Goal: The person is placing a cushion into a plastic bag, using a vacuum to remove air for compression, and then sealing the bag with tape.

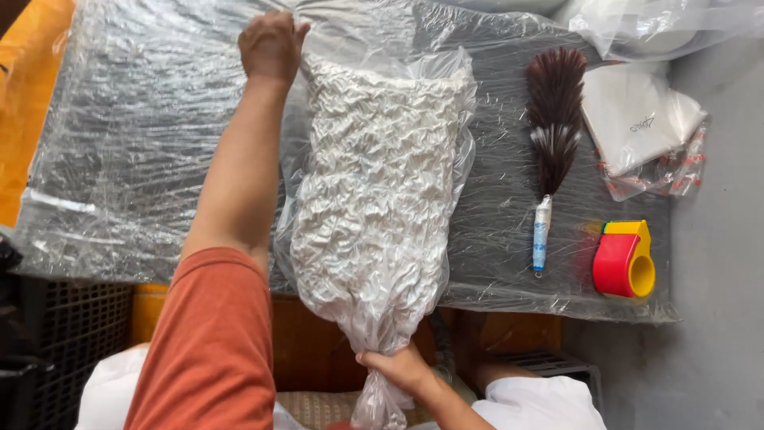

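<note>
Head view, looking straight down. Left hand (pixel 272 44) stretched far forward on an arm in a rust-orange sleeve (pixel 211 342), fingers curled shut around the far end of a clear plastic bag (pixel 382 199). Right hand (pixel 398 368) low and close to the body, fingers wrapped tight around the gathered neck of the same bag, with a twisted tail of plastic hanging just below the fist. Between the two hands, the bag stretched lengthwise and packed full of crinkled white fabric (pixel 374 231), widest nearer the left hand and narrowing toward the right hand. Far part of the bag lying on a counter (pixel 119 143) covered in shiny clear plastic sheeting; near part jutting past the counter's front edge, held up by the right hand.

Right of the left hand, beyond the bag, a dark brown feather duster (pixel 553 119) with a pale blue-and-white handle, lying flat and pointing back toward the body. Farther right again, above and well right of the right hand, a red and yellow tape dispenser (pixel 625 261) near the counter's front corner. Beyond it, a flat plastic-wrapped packet of white material (pixel 641 123), touching neither duster nor dispenser. Left of the right hand, under the sleeve, a dark plastic crate (pixel 56 334) below the counter edge.
</note>
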